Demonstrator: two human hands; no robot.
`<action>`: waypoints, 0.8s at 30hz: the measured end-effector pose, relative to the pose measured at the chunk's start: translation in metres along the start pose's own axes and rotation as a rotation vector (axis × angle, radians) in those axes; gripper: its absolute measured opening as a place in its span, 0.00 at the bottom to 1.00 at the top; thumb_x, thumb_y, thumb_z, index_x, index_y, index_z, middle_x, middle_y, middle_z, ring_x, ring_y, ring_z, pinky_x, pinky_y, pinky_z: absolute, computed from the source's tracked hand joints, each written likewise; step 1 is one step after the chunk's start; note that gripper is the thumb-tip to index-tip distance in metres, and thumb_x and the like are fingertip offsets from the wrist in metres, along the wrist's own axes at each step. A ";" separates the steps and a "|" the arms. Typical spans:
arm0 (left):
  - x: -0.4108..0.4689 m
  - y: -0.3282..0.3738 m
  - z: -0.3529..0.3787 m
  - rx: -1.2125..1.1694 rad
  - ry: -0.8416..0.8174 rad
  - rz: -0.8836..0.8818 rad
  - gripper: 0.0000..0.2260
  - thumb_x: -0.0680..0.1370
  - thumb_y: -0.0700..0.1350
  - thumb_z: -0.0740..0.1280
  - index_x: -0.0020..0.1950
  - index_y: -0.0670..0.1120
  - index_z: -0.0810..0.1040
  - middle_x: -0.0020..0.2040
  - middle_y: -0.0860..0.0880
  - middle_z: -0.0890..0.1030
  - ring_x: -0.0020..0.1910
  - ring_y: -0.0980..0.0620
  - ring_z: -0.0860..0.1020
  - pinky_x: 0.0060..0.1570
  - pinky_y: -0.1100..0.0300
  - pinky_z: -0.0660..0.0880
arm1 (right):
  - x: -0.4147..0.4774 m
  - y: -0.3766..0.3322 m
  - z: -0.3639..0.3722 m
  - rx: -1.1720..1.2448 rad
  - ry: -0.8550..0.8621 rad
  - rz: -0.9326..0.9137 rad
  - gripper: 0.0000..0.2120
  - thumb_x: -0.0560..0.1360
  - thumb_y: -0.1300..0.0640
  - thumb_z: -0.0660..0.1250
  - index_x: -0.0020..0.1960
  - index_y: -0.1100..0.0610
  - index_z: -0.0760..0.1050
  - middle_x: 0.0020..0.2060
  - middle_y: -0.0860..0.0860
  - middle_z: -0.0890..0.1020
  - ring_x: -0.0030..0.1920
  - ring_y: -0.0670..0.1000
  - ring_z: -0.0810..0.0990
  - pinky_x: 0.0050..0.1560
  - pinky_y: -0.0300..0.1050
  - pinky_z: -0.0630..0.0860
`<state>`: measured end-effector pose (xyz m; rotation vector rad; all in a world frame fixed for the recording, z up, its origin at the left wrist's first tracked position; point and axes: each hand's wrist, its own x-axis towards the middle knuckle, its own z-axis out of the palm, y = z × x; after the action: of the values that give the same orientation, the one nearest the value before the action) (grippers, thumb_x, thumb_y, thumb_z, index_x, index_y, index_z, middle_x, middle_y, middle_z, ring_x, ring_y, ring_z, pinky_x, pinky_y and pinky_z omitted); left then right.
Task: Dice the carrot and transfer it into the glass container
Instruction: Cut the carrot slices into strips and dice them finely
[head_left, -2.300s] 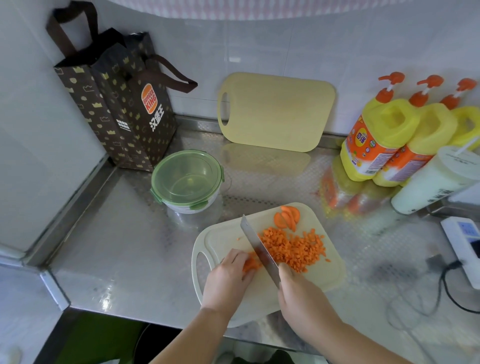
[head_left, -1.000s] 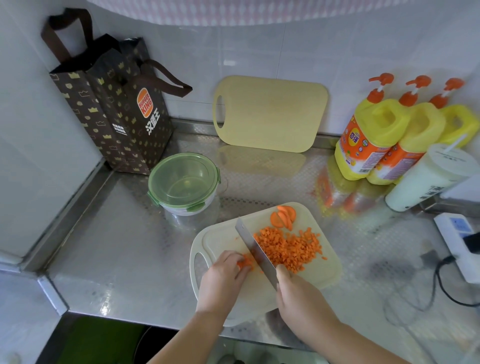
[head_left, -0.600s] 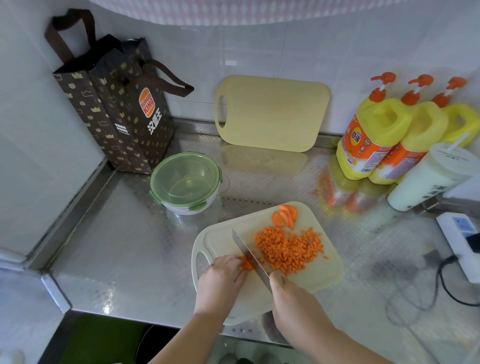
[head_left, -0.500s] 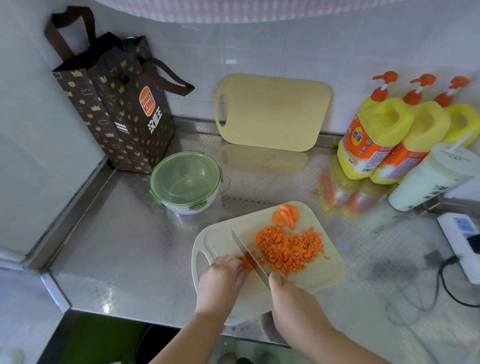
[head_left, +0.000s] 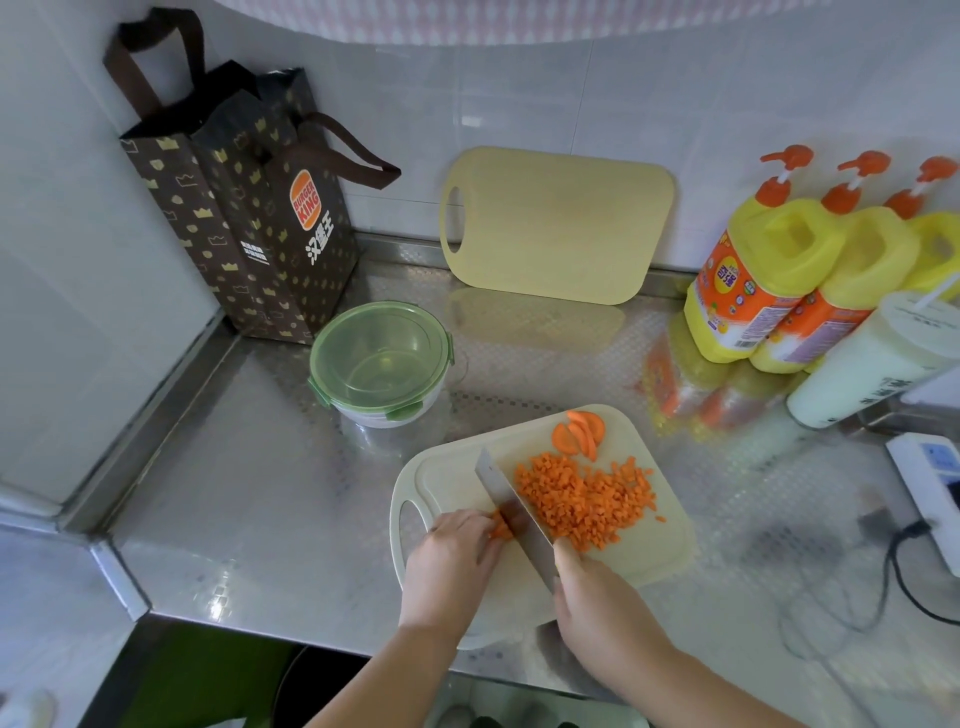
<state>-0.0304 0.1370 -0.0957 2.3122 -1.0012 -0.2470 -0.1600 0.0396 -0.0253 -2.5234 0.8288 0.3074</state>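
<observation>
The carrot stub (head_left: 500, 527) lies on the white cutting board (head_left: 452, 470), pinned by the curled fingertips of the left grip (head_left: 452, 561). The right grip (head_left: 597, 597) is wrapped round the knife (head_left: 511, 512), whose blade rests against the stub. The diced pile (head_left: 584, 501) lies right of the blade, with slices (head_left: 579, 434) beyond it. Past the left grip on the desk (head_left: 260, 493) stands the glass container (head_left: 382, 358), its green lid on. A brown bag (head_left: 244, 234) stands behind it, and soap bottles (head_left: 769, 280) stand far to the right.

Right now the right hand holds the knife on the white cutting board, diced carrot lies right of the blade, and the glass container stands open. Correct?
Not quite: the glass container is not open; its green lid sits on it, as the head view shows. The right hand does hold the knife on the white cutting board, with diced carrot right of the blade.
</observation>
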 end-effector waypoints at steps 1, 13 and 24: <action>0.000 0.000 0.000 -0.014 0.000 -0.003 0.07 0.76 0.52 0.68 0.51 0.54 0.82 0.49 0.59 0.81 0.52 0.58 0.76 0.45 0.64 0.73 | -0.001 0.003 -0.001 0.024 0.017 0.002 0.12 0.81 0.60 0.52 0.63 0.57 0.64 0.39 0.47 0.71 0.37 0.49 0.72 0.29 0.39 0.62; -0.002 0.001 -0.009 -0.055 -0.025 -0.038 0.06 0.77 0.51 0.67 0.51 0.53 0.80 0.50 0.58 0.79 0.52 0.57 0.75 0.46 0.64 0.71 | -0.017 -0.022 -0.016 -0.155 -0.027 -0.033 0.23 0.78 0.65 0.54 0.73 0.59 0.55 0.60 0.54 0.75 0.54 0.54 0.78 0.27 0.37 0.57; 0.001 -0.001 -0.007 -0.015 -0.063 -0.024 0.07 0.77 0.53 0.65 0.49 0.52 0.79 0.46 0.57 0.78 0.50 0.57 0.74 0.41 0.63 0.71 | -0.011 -0.021 -0.003 -0.181 -0.094 -0.045 0.25 0.74 0.64 0.58 0.70 0.59 0.59 0.56 0.54 0.75 0.47 0.55 0.78 0.27 0.38 0.56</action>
<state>-0.0268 0.1398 -0.0907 2.3164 -0.9998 -0.3376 -0.1558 0.0582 -0.0115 -2.6667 0.7369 0.5025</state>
